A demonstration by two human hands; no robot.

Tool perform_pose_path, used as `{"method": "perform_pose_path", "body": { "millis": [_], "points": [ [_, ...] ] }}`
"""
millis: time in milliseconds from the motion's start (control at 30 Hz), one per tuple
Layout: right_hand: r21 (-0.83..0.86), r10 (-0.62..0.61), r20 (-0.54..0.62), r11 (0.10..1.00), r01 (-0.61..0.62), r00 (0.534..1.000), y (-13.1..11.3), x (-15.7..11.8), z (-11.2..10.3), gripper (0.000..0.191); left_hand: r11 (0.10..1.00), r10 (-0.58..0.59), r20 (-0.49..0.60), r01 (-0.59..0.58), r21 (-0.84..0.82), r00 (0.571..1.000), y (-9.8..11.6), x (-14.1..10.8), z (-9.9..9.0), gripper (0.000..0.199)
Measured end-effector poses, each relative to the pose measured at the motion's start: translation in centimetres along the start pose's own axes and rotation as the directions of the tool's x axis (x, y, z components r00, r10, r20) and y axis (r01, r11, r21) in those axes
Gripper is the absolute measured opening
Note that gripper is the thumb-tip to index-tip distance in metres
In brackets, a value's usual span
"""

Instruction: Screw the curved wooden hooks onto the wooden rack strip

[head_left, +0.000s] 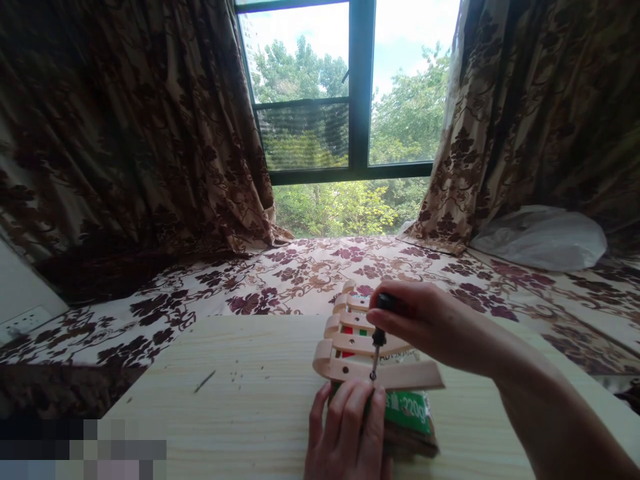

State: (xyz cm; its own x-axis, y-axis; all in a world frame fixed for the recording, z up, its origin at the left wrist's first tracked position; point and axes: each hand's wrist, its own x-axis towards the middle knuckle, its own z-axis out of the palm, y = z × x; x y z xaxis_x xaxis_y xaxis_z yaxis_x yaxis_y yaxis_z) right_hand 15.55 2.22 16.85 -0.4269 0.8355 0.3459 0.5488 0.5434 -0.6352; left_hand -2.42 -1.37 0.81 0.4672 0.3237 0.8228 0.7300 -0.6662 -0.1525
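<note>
My right hand [413, 313] is wrapped round the black handle of a screwdriver [378, 339], which stands nearly upright. Its tip meets a small dark screw on the nearest of several pale wooden strips [410, 375] with curled left ends. Dark dots, screws or holes, show on the other strips. Beneath the strips lies a green printed packet [407, 412], marked 320g or similar. My left hand [347, 427] lies over the packet's near left part, fingertips at the edge of the nearest strip by the screwdriver tip; what is under its palm is hidden.
The pale wooden board [225, 400] carries a thin dark sliver [205, 381] and small dark crumbs on the left. Behind it spreads a floral cloth [310, 267] below a window between curtains. A translucent plastic bag [543, 237] lies at the back right.
</note>
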Motion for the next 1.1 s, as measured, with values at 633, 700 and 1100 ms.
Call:
{"method": "perform_pose_path", "body": {
  "millis": [633, 700, 1100],
  "points": [
    [-0.061, -0.030, -0.012, 0.998, 0.029, 0.999, -0.1, -0.2, -0.1, 0.016, 0.997, -0.066, -0.096, 0.061, -0.051, 0.993, 0.4, 0.2, 0.4, 0.038],
    [-0.038, -0.041, 0.028, 0.998, 0.042, 0.999, -0.4, -0.3, -0.1, 0.016, 0.995, -0.082, -0.122, 0.074, -0.068, 0.989, 0.5, 0.2, 0.5, 0.038],
    [-0.106, -0.025, -0.014, 0.994, 0.024, 1.000, -0.5, -0.2, 0.0, 0.020, 1.000, -0.023, -0.050, 0.022, -0.021, 0.999, 0.1, 0.1, 0.2, 0.038]
  ]
}}
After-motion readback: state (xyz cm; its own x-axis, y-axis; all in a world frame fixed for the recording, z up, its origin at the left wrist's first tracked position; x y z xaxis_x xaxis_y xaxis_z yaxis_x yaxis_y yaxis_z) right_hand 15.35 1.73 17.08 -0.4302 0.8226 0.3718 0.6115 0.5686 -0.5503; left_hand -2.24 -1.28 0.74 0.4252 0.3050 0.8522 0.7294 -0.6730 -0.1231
